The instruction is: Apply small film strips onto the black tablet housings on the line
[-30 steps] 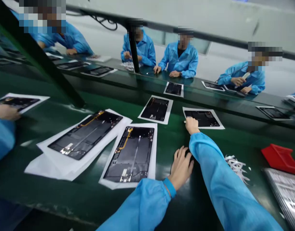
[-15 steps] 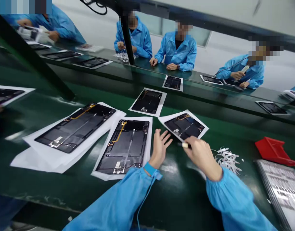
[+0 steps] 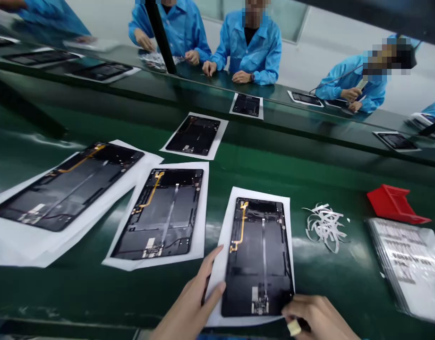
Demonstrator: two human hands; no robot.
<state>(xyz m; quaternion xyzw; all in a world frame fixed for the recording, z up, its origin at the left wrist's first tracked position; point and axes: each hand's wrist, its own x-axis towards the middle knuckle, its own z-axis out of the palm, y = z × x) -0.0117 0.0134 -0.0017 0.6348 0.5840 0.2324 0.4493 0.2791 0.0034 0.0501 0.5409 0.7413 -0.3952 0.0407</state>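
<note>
Green table [image 3: 260,165] stretched across frame, blue-coated people [image 3: 254,47] seen along top. Dark panel [image 3: 256,264] laid on white sheet [image 3: 223,236], lower centre. Sheet's left side touched by left hand [image 3: 196,297], thumb and fingers spread, nothing gripped. Pale-tipped object [image 3: 294,327] pinched in right hand [image 3: 318,316], fingers curled, at panel's lower-right corner. Paper strips [image 3: 326,227] heaped right of centre, red tray [image 3: 395,204] near them.
</note>
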